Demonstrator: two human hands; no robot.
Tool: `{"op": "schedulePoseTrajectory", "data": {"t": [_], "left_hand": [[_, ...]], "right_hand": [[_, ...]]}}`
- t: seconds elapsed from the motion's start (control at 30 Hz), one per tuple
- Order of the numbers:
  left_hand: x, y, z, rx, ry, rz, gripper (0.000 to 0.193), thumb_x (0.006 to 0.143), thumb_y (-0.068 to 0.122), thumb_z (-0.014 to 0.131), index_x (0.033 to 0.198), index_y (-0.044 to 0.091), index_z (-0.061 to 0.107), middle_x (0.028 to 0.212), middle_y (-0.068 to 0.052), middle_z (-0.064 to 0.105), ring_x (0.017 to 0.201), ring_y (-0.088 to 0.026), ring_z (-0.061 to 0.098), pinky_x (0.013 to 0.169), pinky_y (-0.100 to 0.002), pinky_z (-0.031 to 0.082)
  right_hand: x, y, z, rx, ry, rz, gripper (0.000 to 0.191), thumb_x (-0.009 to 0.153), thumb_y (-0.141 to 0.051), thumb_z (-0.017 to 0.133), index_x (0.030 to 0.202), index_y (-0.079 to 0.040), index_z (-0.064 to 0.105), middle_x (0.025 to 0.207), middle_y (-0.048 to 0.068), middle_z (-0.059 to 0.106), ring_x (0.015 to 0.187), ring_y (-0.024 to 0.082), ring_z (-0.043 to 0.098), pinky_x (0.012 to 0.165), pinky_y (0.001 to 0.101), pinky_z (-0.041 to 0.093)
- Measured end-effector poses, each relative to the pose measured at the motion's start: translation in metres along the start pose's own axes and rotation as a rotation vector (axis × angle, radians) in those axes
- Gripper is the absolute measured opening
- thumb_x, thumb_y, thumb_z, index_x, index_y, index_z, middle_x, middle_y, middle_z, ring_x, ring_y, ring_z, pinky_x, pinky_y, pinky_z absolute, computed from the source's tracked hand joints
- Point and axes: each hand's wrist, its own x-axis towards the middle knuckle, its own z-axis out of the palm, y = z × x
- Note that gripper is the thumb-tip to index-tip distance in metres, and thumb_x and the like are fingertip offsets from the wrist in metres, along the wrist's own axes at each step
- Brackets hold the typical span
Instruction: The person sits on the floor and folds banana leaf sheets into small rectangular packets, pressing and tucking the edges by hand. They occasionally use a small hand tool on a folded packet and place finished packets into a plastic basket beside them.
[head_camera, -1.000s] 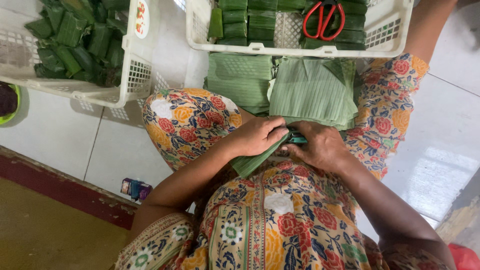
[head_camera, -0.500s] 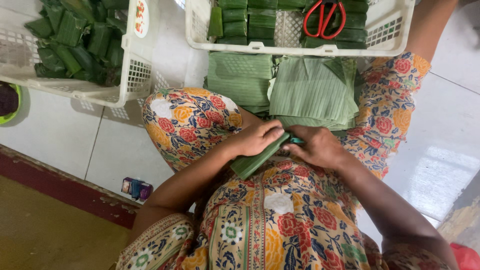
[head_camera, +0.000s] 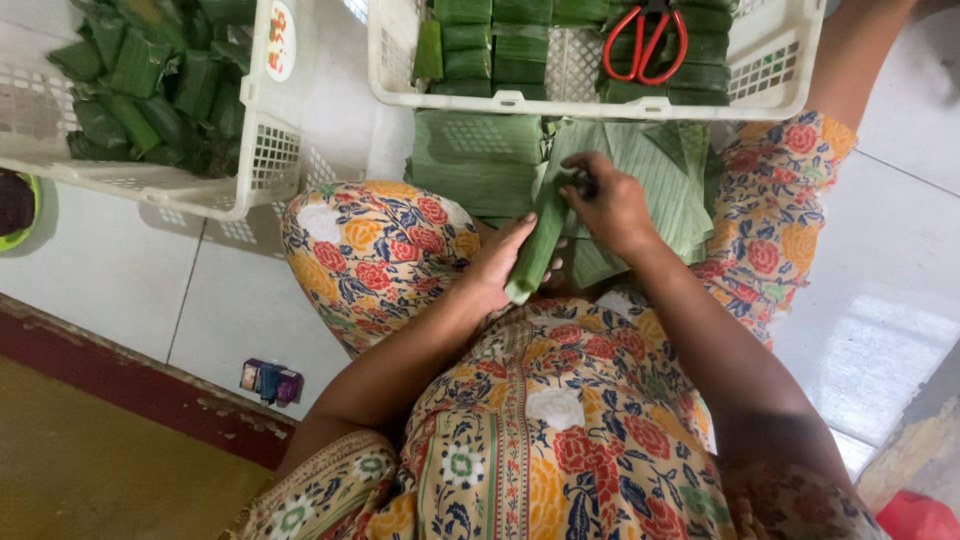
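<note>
From the head view, the left hand (head_camera: 495, 268) holds the near end of a long green leaf roll (head_camera: 538, 240) over the lap. The right hand (head_camera: 610, 205) pinches its far end. Flat leaves (head_camera: 480, 160) lie just behind. Red scissors (head_camera: 645, 40) rest in the far white basket (head_camera: 600, 100).

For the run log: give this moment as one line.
left hand: holds lower end of leaf roll | right hand: pinches its top end | leaf stack beneath | scissors in basket

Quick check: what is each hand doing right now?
Left hand: shut on the lower end of the leaf roll.
Right hand: fingers pinch its upper end.
</note>
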Motion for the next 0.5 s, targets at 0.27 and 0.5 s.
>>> {"op": "schedulePoseTrajectory", "data": {"t": [0.27,0.5], "left_hand": [[-0.026,-0.022,-0.024,-0.018,0.06,0.029,0.039,0.111,0.036,0.052,0.13,0.002,0.056,0.124,-0.018,0.068,0.114,-0.027,0.069,0.102,-0.044,0.056],[-0.077,-0.004,-0.007,0.156,0.02,-0.128,0.056,0.104,0.027,0.049,0.151,0.005,0.027,0.14,-0.018,0.06,0.121,-0.034,0.066,0.1,-0.046,0.054]], "right_hand": [[0.058,-0.001,0.03,-0.311,-0.155,0.038,0.033,0.092,-0.026,0.072,0.123,-0.016,0.066,0.109,0.018,0.073,0.101,0.038,0.068,0.086,0.0487,0.054],[0.045,-0.004,0.012,-0.46,-0.248,0.222,0.035,0.092,-0.029,0.071,0.126,-0.022,0.064,0.115,0.016,0.072,0.106,0.038,0.067,0.089,0.0492,0.054]]}}
